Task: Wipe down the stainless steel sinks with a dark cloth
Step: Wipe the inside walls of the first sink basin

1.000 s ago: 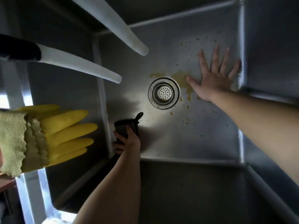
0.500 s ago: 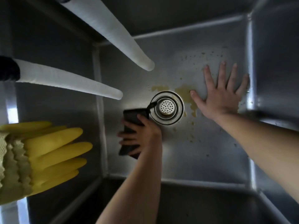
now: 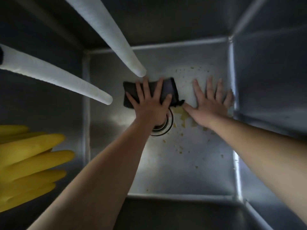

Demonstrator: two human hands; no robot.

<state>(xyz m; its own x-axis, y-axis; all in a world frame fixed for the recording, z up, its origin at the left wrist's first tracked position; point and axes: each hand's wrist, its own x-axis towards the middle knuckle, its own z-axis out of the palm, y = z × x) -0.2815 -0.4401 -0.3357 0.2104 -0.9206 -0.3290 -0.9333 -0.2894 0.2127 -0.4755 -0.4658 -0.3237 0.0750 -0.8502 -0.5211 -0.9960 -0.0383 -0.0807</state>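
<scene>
I look down into a deep stainless steel sink (image 3: 166,176). My left hand (image 3: 149,103) presses a folded dark cloth (image 3: 167,90) flat on the sink floor, just beyond the round drain (image 3: 167,126), which my wrist partly hides. Its fingers are spread over the cloth. My right hand (image 3: 211,103) lies flat and open on the sink floor to the right of the cloth, its thumb almost touching the cloth's corner. A yellowish stain (image 3: 181,114) and scattered crumbs lie around the drain and under the right hand.
Two white ribbed spout hoses (image 3: 69,80) (image 3: 116,39) reach in from the upper left, their ends above the cloth. Yellow rubber gloves (image 3: 29,165) hang over the sink's left rim. The steel walls stand close on all sides.
My left hand has slid the dark cloth from the near left of the sink floor past the drain to the far side. The right hand has stayed pressed in place.
</scene>
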